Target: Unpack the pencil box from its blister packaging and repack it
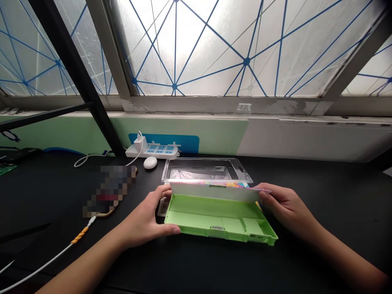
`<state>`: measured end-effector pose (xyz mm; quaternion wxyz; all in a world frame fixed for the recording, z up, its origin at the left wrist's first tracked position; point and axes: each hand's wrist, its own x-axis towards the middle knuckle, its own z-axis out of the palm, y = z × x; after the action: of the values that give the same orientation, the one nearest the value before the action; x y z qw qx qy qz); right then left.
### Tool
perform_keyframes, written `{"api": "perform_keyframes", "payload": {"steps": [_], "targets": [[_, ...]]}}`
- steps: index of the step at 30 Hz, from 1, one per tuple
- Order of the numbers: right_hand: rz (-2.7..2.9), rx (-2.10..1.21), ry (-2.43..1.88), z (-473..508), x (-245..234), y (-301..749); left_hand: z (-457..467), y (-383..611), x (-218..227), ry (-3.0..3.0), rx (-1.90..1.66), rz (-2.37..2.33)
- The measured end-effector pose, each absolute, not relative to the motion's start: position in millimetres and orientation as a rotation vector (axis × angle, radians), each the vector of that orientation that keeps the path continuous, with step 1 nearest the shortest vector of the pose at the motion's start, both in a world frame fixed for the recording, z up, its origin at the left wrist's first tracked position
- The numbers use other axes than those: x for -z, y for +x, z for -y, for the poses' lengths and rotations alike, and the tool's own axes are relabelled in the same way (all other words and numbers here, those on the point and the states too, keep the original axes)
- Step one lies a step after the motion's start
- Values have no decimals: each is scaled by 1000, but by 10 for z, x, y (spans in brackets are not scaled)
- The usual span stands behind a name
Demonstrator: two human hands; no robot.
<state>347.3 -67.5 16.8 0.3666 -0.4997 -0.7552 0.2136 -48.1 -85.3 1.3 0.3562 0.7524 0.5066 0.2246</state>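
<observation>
A green pencil case (211, 216) lies before me with its lid (196, 189) raised, the lid's pale inner side facing me. Its long tray and smaller compartments show nothing inside. My left hand (153, 216) grips the left end of the case, thumb along the front edge and fingers behind. The right edge of the lid is pinched between thumb and fingers of my right hand (278, 200). Just behind the lid lies a clear plastic package (208, 169). Part of a pale card (163, 207) shows beside my left fingers, mostly hidden.
A phone (112, 192), blurred out, lies to the left with a white charging cable (55, 257) attached. Near the wall are a white power strip (153, 150) with a plugged-in charger and a small white rounded case (150, 163). A black metal post (82, 81) slants at the left.
</observation>
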Motion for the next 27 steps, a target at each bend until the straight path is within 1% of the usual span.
{"api": "perform_keyframes", "payload": {"steps": [6,10,15,19,23,27], "targets": [[2157,-295,-1005,767,-185,3495,807,-423,-6,1963,-656,-1331],[2408,-122,-823,919,-224,3404,793,-334,-40,1969,-699,-1409],[2404,204,-841,1003,-204,3252,788,-289,-81,1956,-753,-1353],[2245,155,-934,978,-133,3286,803,-299,-84,2039,-702,-1243],[2126,92,-1052,887,-81,3342,803,-251,-73,2156,-636,-1286],[2182,224,-1100,773,-63,3312,803,-226,-30,2122,-608,-1432]]}}
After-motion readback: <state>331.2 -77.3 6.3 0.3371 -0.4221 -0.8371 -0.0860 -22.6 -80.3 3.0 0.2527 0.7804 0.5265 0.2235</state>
